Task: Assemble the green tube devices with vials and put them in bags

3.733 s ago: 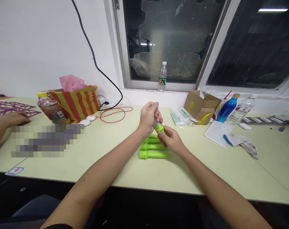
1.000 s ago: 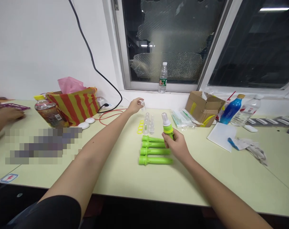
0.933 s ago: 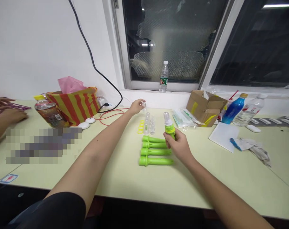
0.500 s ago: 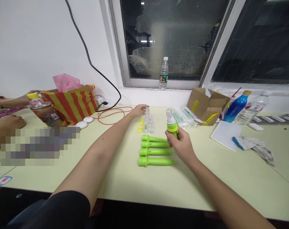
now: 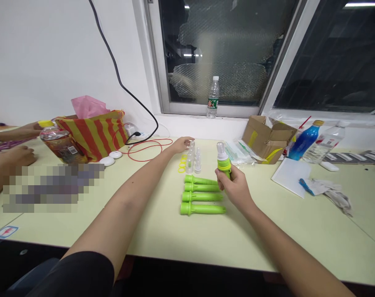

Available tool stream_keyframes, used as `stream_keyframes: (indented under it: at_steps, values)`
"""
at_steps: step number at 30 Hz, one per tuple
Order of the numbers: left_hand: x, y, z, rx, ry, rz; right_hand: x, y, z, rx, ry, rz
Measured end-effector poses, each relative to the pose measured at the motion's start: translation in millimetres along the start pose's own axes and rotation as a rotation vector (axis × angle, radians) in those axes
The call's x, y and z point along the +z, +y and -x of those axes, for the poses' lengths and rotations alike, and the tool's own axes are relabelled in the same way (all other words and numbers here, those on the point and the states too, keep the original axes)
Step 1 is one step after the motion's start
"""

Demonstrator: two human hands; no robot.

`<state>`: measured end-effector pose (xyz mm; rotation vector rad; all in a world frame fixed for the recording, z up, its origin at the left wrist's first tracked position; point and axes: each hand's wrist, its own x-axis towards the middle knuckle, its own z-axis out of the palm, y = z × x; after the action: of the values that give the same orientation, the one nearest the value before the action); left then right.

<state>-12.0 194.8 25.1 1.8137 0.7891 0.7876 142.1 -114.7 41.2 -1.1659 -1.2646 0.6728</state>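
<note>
My right hand (image 5: 235, 183) is closed around a green plastic tube (image 5: 225, 166), held upright, with a white collar and a clear dome on top. My left hand (image 5: 183, 144) reaches to the far end of a row of clear plastic caps (image 5: 190, 166), its fingers curled at the farthest cap. Beside them runs a row of white-based clear nozzles (image 5: 198, 165). Several yellow rings (image 5: 181, 167) lie to the left. Nearer to me, several green tubes (image 5: 204, 208) lie side by side on the table.
A striped bag (image 5: 96, 134), a drink bottle (image 5: 62, 144) and red cord (image 5: 144, 159) are on the left. A cardboard box (image 5: 263, 136), blue bottle (image 5: 306, 140), white sheet (image 5: 291, 175) and glove (image 5: 332, 192) are on the right. Another person's hand (image 5: 22, 156) rests at far left.
The view has shifted slightly. My left hand stays at the far end of the clear caps, and my right hand still holds the green tube upright.
</note>
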Motion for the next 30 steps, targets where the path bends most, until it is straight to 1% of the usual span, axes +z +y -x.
stream_keyframes:
  at_steps: [9,13,16,19,23,24,26,27,28,29,30]
  values:
    - [-0.4,-2,1,0.025,0.002,-0.052,2,2,0,-0.004,-0.011,0.014]
    - [0.8,0,4,0.024,0.011,-0.078,3,4,0,-0.006,-0.019,0.026]
    - [3.4,3,8,0.030,0.040,-0.088,3,5,0,-0.002,-0.018,0.028]
    - [5.6,7,12,0.046,0.126,-0.084,3,5,-1,0.006,-0.018,0.022]
    - [10.1,19,19,0.072,0.356,-0.064,3,5,-2,0.031,-0.015,-0.001]
    - [13.2,25,23,0.086,0.417,-0.050,2,4,-2,0.040,-0.018,-0.012]
    - [23.4,43,35,0.129,0.491,0.001,2,4,-3,0.059,-0.028,-0.037]
    - [30.5,54,44,0.180,0.516,0.097,2,4,-3,0.067,-0.038,-0.049]
    - [38.6,67,54,0.222,0.466,0.193,2,4,-3,0.076,-0.052,-0.064]
    - [47.5,81,65,0.252,0.355,0.281,3,4,-4,0.086,-0.072,-0.084]
    - [56.5,96,77,0.272,0.208,0.365,3,4,-3,0.099,-0.094,-0.111]
